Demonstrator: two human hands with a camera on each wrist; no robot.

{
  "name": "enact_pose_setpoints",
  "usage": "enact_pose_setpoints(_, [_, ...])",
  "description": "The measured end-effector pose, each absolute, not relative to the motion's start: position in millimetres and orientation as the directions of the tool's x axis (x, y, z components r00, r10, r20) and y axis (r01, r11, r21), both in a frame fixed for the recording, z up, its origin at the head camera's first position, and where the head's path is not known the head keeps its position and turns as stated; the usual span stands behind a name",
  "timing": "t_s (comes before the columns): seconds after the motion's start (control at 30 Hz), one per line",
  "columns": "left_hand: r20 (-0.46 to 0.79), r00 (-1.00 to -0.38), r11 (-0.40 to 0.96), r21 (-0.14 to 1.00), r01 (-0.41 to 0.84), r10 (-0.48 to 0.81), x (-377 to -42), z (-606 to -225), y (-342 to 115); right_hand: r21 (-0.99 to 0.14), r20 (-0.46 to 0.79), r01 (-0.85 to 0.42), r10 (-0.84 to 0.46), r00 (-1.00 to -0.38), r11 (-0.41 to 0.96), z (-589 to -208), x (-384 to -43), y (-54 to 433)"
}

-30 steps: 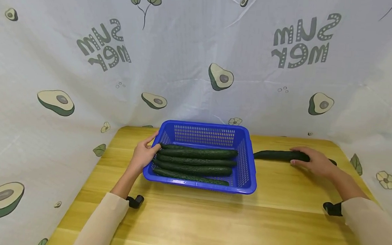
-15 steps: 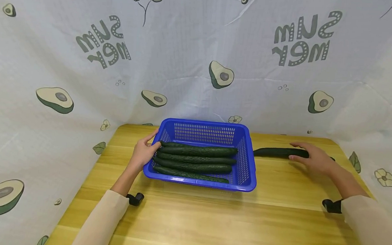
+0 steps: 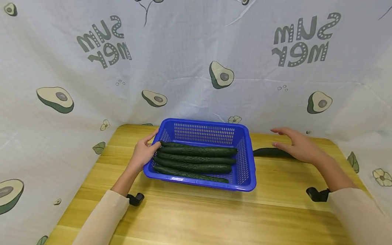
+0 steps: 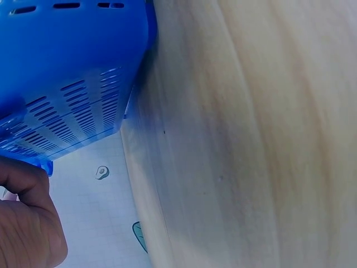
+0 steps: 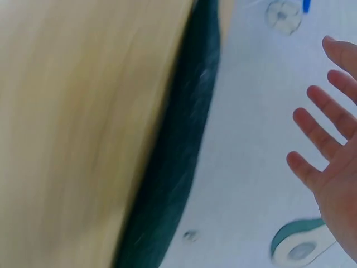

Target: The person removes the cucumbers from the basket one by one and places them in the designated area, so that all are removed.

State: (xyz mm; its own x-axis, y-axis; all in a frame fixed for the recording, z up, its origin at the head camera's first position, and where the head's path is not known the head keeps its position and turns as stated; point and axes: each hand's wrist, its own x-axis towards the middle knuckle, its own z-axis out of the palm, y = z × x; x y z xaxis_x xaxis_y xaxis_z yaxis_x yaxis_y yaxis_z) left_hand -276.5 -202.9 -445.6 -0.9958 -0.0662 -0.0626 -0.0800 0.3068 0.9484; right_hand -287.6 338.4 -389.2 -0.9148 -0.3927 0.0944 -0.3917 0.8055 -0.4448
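Note:
A blue plastic basket with slotted walls stands on the table, several long dark green cucumbers lying side by side in it. My left hand grips its left rim, thumb on the inner side; the left wrist view catches only part of that hand beside the basket wall. To the right of the basket lies a single cucumber, partly hidden behind my right hand. That hand hovers over it with fingers spread and nothing held; the right wrist view shows it apart from the cucumber.
The wooden table reaches back to a pale curtain printed with avocados, close behind the basket. Black wrist straps with cameras sit on both forearms.
My right hand has let go of the lone cucumber and lifted up and to the left. The cucumber stays beside the basket. My left hand keeps its hold on the rim.

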Motion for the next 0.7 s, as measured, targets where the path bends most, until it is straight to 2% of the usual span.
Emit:
enact_pose_setpoints(0.27, [-0.03, -0.997, 0.346, 0.937, -0.053, -0.072, -277.1, -447.7, -202.9, -0.457, 0.111, -0.414, -0.411, -0.905, 0.788, -370.2, -288.8, 294.1])
enact_pose_setpoints(0.7, [-0.049, -0.996, 0.311, 0.948, -0.068, -0.069, -276.9, -446.8, -202.7, -0.45, 0.183, -0.563, -0.545, -0.818, 0.694, -348.8, -301.8, 223.2])
